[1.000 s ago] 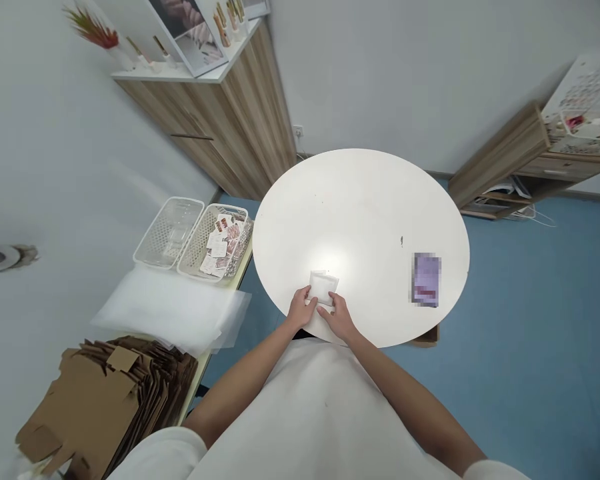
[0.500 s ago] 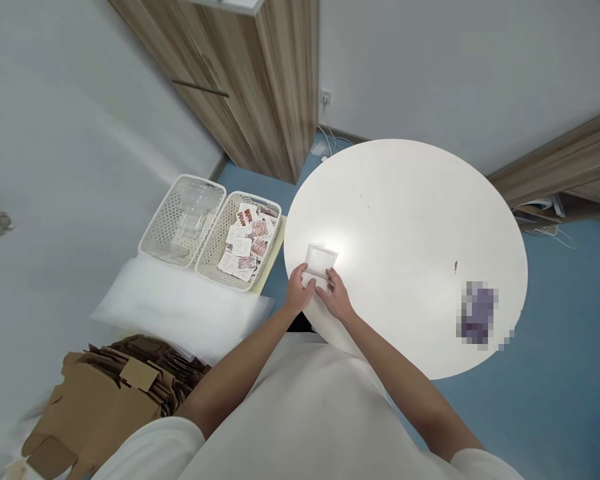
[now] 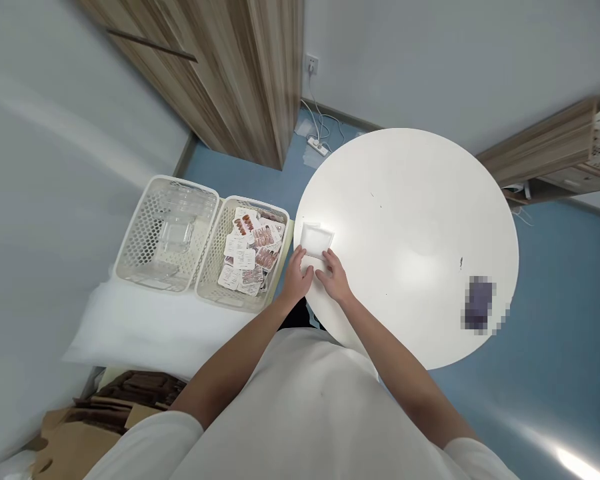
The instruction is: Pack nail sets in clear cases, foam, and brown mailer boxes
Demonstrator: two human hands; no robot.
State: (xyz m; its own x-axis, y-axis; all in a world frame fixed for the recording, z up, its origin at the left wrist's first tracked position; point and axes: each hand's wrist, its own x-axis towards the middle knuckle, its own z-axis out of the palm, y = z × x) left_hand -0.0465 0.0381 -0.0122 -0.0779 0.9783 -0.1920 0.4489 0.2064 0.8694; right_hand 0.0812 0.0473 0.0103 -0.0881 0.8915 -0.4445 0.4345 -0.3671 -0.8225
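A small shallow box (image 3: 317,241), whitish and see-through, lies flat near the left edge of the round white table (image 3: 405,200). What is inside it, if anything, does not show clearly. At its near left corner are the fingertips of my left hand (image 3: 296,279). My right hand (image 3: 335,277) has its fingertips at the near right corner. Both thumbs are held away from the fingers, pointing towards each other on my side of the box. Neither hand is wrapped round it.
Left of the table stand two white baskets: one (image 3: 203,280) holds cards with nail-like pieces, the other (image 3: 130,233) clear plastic boxes. White sheeting (image 3: 130,327) and folded cardboard (image 3: 80,447) lie nearer me. A blurred dark item (image 3: 479,303) is at the table's right.
My view has shifted, so the baskets look larger. My thumbs have drawn back from the near edge of the box, and it sits slightly farther from my palms.
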